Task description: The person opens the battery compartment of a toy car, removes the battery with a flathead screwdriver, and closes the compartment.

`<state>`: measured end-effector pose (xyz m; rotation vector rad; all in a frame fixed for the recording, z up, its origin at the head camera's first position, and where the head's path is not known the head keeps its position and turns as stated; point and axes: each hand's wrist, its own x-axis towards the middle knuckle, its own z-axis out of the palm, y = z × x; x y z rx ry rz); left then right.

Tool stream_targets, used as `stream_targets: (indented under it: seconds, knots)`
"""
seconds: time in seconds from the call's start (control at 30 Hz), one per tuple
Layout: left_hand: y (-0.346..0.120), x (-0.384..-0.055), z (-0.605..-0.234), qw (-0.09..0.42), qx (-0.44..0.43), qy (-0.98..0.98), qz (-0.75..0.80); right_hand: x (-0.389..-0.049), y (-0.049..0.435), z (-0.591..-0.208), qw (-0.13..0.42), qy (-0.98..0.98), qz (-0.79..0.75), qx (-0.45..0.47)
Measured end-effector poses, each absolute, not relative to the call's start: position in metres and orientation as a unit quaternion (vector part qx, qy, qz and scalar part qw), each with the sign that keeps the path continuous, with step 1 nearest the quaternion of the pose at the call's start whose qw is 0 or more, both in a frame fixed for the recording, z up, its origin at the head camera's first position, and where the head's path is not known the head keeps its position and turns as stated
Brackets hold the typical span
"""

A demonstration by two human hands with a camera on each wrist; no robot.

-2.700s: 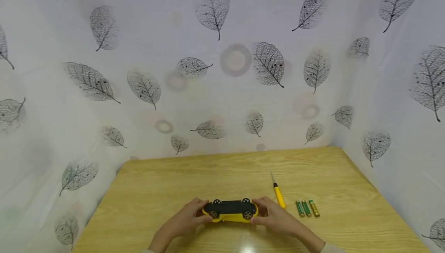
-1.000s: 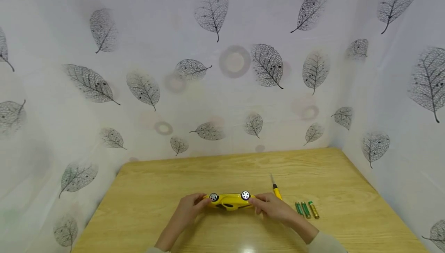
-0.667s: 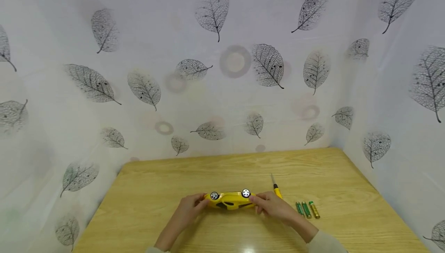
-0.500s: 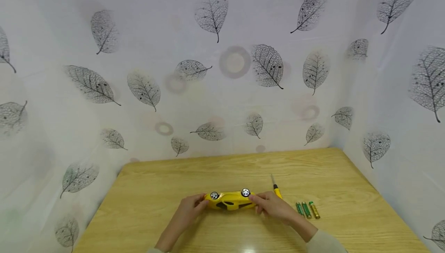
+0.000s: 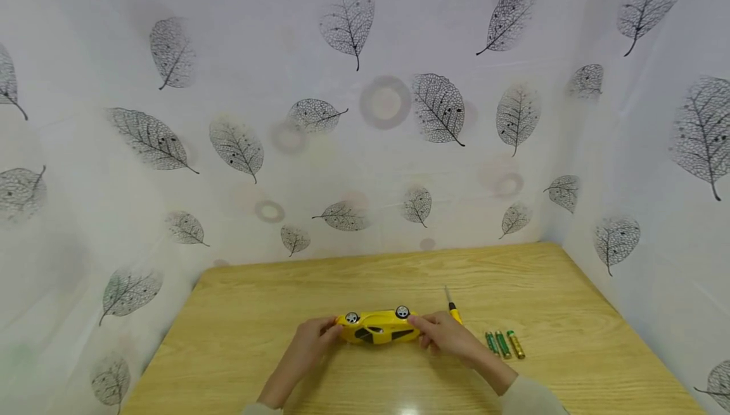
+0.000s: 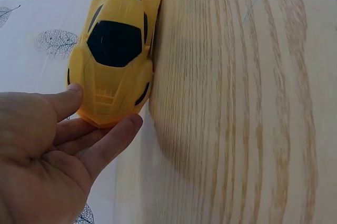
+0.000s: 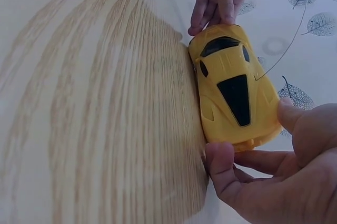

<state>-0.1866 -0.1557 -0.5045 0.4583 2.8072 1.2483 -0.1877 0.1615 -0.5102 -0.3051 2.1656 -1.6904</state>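
A yellow toy car (image 5: 377, 327) with dark windows is tipped on its side in the head view, two silver-hubbed wheels uppermost. My left hand (image 5: 308, 344) grips its left end; in the left wrist view the thumb (image 6: 68, 102) and fingers pinch the nose. At the other end my right hand (image 5: 452, 338) holds the tail, thumb on one side and fingers on the other in the right wrist view. The roof and a thin wire aerial (image 7: 287, 50) show in the wrist views. The black underside is hidden now.
Right of the car lies a screwdriver (image 5: 454, 313) with a yellow handle, partly behind my right hand. Farther right are three batteries (image 5: 502, 344) side by side on the wooden table (image 5: 274, 301). A white leaf-print curtain (image 5: 376, 168) surrounds the table's back and sides.
The car has rolled between my hands: its black underside faced me at first, then its side came up, and more of the window shows now. Both hands have kept hold.
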Motion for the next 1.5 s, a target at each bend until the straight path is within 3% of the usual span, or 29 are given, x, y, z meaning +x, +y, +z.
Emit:
stream_targets:
  seconds: [0.63,0.9,1.2,1.5]
  knots:
    - [-0.151,-0.199,-0.504,0.018,0.115,0.903,0.414,-0.191,0.150,-0.502,0.104,0.773,-0.621,-0.073]
    - [-0.149,-0.203,-0.505,0.027,0.099,0.897,0.429,-0.192,0.155,-0.505,0.104,0.765,-0.627,-0.104]
    - [-0.148,-0.209,-0.507,0.000,0.108,0.898,0.426,-0.200,0.156,-0.509,0.091,0.767,-0.624,-0.115]
    - [-0.147,-0.213,-0.510,0.020,0.084,0.873,0.480,-0.207,0.156,-0.510,0.091,0.775,-0.614,-0.119]
